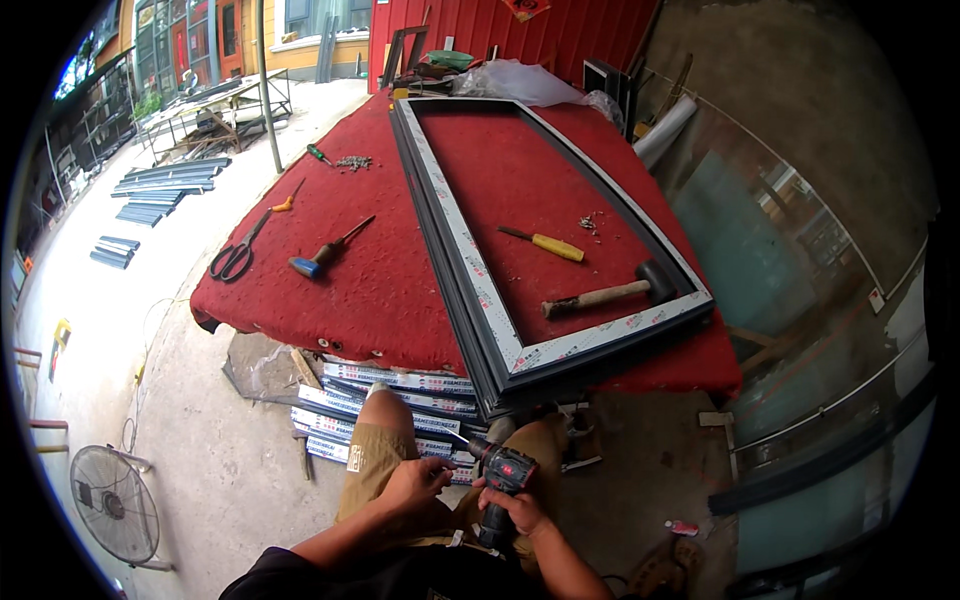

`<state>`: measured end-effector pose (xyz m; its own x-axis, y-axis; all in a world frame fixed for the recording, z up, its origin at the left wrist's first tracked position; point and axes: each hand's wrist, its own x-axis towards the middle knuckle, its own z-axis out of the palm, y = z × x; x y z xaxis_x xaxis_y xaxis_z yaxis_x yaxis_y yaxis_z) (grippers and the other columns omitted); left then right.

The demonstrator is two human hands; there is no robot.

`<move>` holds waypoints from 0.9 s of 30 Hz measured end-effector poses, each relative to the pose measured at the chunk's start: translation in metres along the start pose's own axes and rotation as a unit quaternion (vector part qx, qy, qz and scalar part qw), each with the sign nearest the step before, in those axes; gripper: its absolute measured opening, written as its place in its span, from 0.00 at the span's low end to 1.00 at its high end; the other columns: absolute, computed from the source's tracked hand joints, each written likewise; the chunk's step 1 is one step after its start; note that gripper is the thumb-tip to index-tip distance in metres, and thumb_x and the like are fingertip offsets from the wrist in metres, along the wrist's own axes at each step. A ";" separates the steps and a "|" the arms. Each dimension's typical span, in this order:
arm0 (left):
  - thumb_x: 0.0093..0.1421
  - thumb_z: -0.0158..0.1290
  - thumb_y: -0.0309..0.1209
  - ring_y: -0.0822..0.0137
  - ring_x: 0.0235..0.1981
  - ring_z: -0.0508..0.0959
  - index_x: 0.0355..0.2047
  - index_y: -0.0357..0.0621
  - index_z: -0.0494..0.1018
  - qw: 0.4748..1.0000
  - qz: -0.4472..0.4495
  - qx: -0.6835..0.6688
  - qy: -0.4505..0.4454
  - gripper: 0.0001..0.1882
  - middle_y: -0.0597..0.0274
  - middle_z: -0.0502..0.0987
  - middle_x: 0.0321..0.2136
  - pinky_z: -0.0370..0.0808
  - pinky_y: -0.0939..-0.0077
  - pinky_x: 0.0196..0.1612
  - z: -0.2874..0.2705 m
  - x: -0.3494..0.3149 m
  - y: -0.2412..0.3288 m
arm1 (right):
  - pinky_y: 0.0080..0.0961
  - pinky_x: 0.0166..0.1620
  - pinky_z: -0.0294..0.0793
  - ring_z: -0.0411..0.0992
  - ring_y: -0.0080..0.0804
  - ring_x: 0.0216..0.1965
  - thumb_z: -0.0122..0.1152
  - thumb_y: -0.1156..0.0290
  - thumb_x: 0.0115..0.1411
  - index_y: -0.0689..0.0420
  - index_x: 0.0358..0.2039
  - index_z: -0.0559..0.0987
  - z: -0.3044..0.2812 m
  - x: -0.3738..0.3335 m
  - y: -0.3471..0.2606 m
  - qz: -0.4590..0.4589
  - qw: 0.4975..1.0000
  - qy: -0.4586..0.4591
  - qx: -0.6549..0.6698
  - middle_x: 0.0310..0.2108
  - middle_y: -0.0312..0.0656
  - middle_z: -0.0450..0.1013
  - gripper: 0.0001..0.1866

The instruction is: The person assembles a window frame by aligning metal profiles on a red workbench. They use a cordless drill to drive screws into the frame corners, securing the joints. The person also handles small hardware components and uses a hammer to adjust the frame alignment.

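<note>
My right hand (517,508) is wrapped round the grip of a black and red cordless drill (508,468), held low over my lap. Its thin bit points up and to the left. Close beside the drill, my left hand (420,482) has its fingers pinched together; anything between them is too small to make out. Ahead of both hands, a dark window frame (470,262) with white printed film lies on a red-covered table (360,300), its near corner jutting past the table's edge.
Inside the frame lie a mallet (600,298), a yellow-handled tool (556,246) and small screws (590,223). Scissors (236,258) and a screwdriver (320,260) are on the table's left. Wrapped profiles (350,425) lie below the table; a fan (115,503) stands at left, glass sheets (745,250) at right.
</note>
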<state>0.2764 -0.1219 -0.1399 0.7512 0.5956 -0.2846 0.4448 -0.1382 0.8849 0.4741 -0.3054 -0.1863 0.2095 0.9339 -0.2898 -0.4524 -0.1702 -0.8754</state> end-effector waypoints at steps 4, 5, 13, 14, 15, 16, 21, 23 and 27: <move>0.73 0.61 0.37 0.58 0.36 0.89 0.54 0.43 0.82 0.999 0.024 -0.019 0.013 0.14 0.52 0.88 0.33 0.84 0.64 0.41 0.004 0.003 -0.011 | 0.28 0.50 0.78 0.80 0.29 0.42 0.65 0.70 0.72 0.65 0.57 0.79 0.000 0.000 -0.002 -0.004 1.000 -0.002 -0.009 0.38 0.41 0.82 0.17; 0.73 0.61 0.37 0.58 0.36 0.89 0.54 0.43 0.82 0.999 0.023 -0.019 0.013 0.14 0.52 0.88 0.33 0.84 0.64 0.41 0.005 0.004 -0.013 | 0.28 0.50 0.78 0.80 0.29 0.42 0.66 0.70 0.72 0.65 0.57 0.79 -0.001 0.000 -0.003 0.002 1.000 -0.005 -0.009 0.38 0.41 0.82 0.17; 0.74 0.60 0.33 0.64 0.37 0.88 0.52 0.41 0.80 1.000 0.023 0.005 0.011 0.12 0.57 0.88 0.34 0.83 0.68 0.43 0.002 0.001 -0.004 | 0.28 0.51 0.77 0.80 0.28 0.41 0.66 0.68 0.72 0.65 0.55 0.81 0.001 -0.001 -0.007 0.002 1.000 -0.004 -0.021 0.37 0.40 0.81 0.17; 0.74 0.60 0.33 0.64 0.37 0.88 0.52 0.41 0.80 1.000 0.023 0.005 0.010 0.12 0.57 0.88 0.34 0.83 0.68 0.43 0.002 0.002 -0.003 | 0.28 0.51 0.77 0.80 0.28 0.41 0.66 0.67 0.72 0.65 0.56 0.81 0.001 -0.002 -0.007 -0.001 1.000 -0.003 -0.021 0.37 0.40 0.81 0.17; 0.73 0.60 0.33 0.63 0.37 0.88 0.51 0.41 0.81 0.999 0.028 0.012 0.011 0.12 0.57 0.88 0.34 0.83 0.67 0.43 0.003 0.002 -0.004 | 0.27 0.51 0.77 0.80 0.27 0.41 0.66 0.67 0.72 0.65 0.56 0.81 0.001 -0.002 -0.006 -0.003 1.000 -0.004 -0.021 0.37 0.41 0.81 0.18; 0.73 0.61 0.34 0.62 0.37 0.88 0.50 0.41 0.81 0.999 0.033 0.019 0.012 0.11 0.57 0.88 0.34 0.83 0.66 0.43 0.003 0.002 -0.005 | 0.27 0.51 0.77 0.80 0.27 0.41 0.66 0.67 0.72 0.65 0.56 0.81 0.001 -0.002 -0.006 -0.003 1.000 -0.003 -0.020 0.37 0.41 0.81 0.18; 0.72 0.61 0.35 0.59 0.37 0.89 0.48 0.41 0.82 0.998 0.035 0.050 0.014 0.11 0.56 0.88 0.35 0.84 0.64 0.43 0.004 0.003 -0.006 | 0.27 0.51 0.77 0.80 0.27 0.41 0.66 0.66 0.73 0.65 0.57 0.80 0.001 -0.002 -0.005 -0.008 1.000 -0.007 -0.012 0.38 0.41 0.82 0.18; 0.72 0.61 0.36 0.58 0.38 0.89 0.47 0.41 0.82 0.997 0.038 0.059 0.017 0.12 0.55 0.88 0.35 0.84 0.64 0.44 0.005 0.004 -0.007 | 0.27 0.51 0.77 0.80 0.27 0.41 0.66 0.66 0.73 0.65 0.56 0.80 0.001 -0.001 -0.007 -0.006 1.000 -0.006 -0.013 0.38 0.41 0.82 0.18; 0.71 0.62 0.39 0.51 0.38 0.89 0.46 0.45 0.84 0.997 0.041 0.060 0.020 0.12 0.53 0.88 0.34 0.84 0.59 0.43 0.008 0.006 -0.010 | 0.27 0.51 0.78 0.81 0.27 0.41 0.66 0.66 0.73 0.65 0.56 0.80 0.002 0.000 -0.010 -0.006 1.000 -0.003 -0.014 0.38 0.40 0.82 0.18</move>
<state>0.2806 -0.1236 -0.1530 0.7686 0.6088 -0.1966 0.4398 -0.2796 0.8534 0.4770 -0.3032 -0.1766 0.2100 0.9375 -0.2776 -0.4252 -0.1681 -0.8893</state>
